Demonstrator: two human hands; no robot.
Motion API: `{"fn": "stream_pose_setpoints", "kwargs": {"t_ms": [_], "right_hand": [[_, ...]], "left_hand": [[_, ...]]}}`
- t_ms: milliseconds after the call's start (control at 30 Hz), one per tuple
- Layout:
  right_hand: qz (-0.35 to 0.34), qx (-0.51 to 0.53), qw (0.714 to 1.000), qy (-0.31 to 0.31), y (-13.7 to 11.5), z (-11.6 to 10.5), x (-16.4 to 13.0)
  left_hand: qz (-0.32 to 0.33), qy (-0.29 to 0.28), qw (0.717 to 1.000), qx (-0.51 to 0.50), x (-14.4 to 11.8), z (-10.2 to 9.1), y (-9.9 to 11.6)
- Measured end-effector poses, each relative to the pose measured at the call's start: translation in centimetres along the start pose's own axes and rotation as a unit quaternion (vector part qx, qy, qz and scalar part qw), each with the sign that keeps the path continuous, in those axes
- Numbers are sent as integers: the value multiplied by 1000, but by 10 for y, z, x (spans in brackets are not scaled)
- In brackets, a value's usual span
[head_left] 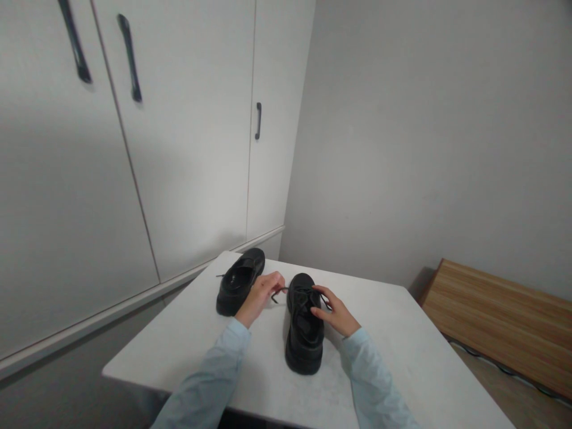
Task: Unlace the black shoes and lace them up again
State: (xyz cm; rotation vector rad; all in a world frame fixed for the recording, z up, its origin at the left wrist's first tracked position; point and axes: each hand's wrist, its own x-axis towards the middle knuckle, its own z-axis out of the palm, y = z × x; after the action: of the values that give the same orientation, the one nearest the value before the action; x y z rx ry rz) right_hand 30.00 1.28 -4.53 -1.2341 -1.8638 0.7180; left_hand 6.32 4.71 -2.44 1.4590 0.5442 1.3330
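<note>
Head view: left hand (261, 296) pinches a black lace (280, 291), right hand (336, 311) fingers closed on the laces of the near shoe (305, 331) mid-worktop (402, 351); second shoe (240, 280) near the far-left corner.

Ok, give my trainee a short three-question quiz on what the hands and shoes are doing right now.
1. True or false: both black shoes stand on the white table.
2. Which shoe do both hands work on: A) the nearer shoe, B) the farther shoe?
3. What does the left hand pinch in its fingers?

Key: 1. True. 2. A; the right hand rests at its laces, the left hand beside it. 3. A lace end pulled out sideways from the nearer shoe.
</note>
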Motion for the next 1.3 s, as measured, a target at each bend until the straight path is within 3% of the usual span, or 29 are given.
{"fn": "stream_pose_setpoints", "kwargs": {"t_ms": [200,400,633,867,1300], "right_hand": [[-20,29,998,45,3,3,4],[-8,18,996,86,5,3,6],[-8,-6,995,97,7,2,6],[16,39,996,82,4,4,7],[7,32,988,152,13,17,14]], "left_hand": [[29,-47,991,126,-2,4,5],[8,-19,972,233,-2,12,-6],[41,-78,954,286,-5,14,-18],[49,-82,950,298,-5,12,-21],[56,-99,943,312,-3,14,-22]]}}
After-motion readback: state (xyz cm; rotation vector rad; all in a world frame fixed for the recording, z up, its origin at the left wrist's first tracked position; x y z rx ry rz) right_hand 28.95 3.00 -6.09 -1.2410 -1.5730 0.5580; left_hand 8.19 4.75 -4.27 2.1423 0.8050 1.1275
